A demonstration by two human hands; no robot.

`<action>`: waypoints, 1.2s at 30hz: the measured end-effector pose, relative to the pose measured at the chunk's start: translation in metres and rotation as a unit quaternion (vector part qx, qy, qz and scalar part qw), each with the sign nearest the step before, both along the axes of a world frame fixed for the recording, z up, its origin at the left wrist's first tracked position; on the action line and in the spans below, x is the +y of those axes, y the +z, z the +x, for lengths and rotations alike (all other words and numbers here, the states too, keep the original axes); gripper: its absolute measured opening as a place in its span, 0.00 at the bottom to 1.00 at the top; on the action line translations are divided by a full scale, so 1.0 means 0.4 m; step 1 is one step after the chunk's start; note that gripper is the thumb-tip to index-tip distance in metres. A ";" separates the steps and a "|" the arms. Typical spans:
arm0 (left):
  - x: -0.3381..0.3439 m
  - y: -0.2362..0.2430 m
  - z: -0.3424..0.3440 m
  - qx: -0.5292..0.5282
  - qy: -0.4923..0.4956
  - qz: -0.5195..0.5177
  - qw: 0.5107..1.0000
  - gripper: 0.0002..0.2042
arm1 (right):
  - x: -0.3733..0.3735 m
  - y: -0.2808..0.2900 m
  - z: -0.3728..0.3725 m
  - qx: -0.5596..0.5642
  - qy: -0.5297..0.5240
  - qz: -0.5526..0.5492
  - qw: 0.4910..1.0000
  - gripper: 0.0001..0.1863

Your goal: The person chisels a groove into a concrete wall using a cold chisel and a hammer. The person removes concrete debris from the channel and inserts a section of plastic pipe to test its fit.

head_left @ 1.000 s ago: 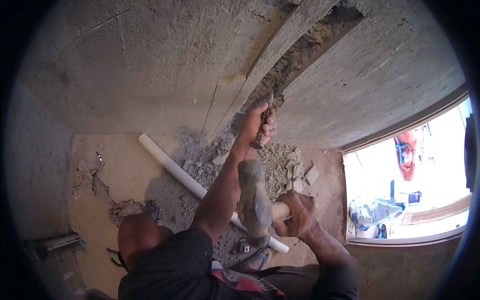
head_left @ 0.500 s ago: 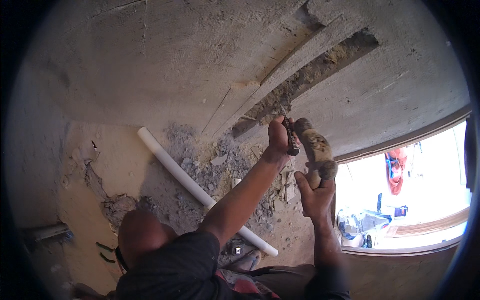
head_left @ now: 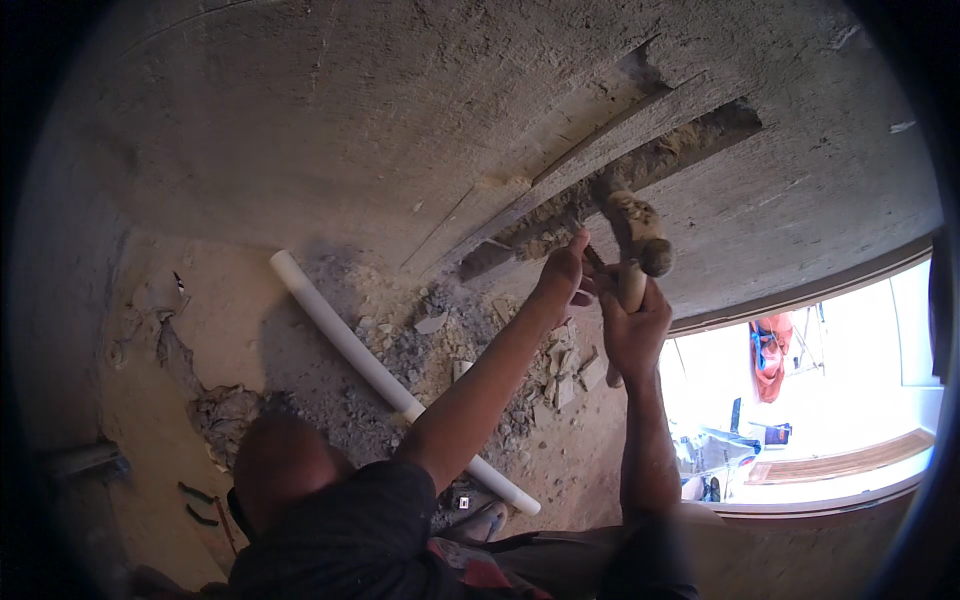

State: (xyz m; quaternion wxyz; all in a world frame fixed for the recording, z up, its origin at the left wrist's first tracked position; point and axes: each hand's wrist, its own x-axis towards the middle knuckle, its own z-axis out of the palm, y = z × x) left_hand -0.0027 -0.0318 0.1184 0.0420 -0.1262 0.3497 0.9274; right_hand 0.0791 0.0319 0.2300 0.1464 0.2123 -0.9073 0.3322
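In the upper right, a rough channel [head_left: 686, 147] is cut into the plastered wall [head_left: 330, 120]. My left hand [head_left: 563, 275] is raised at the lower part of the channel, closed on a dark ribbed chisel [head_left: 594, 256] whose tip points into it. Close to its right, my right hand [head_left: 638, 325] grips the light handle of a dusty hammer [head_left: 637, 225]. The hammer head is at the channel, partly in front of the chisel; whether it touches the chisel I cannot tell.
A long white pipe [head_left: 343, 341] lies diagonally across rubble [head_left: 428, 322] on the floor [head_left: 160, 400]. Green-handled tools [head_left: 200, 506] lie at the lower left. At right is a bright framed opening [head_left: 820, 495] with an orange object [head_left: 770, 355] and a plastic bag [head_left: 715, 455] beyond.
Over the last second, the hammer has swung up from low beside my left forearm to the channel, my right hand rising with it. My left hand and the chisel have shifted right.
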 end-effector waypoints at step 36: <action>-0.160 -0.029 -0.041 0.346 0.324 -0.375 0.797 0.09 | -0.023 0.261 0.064 -0.112 0.086 -0.091 0.986 0.21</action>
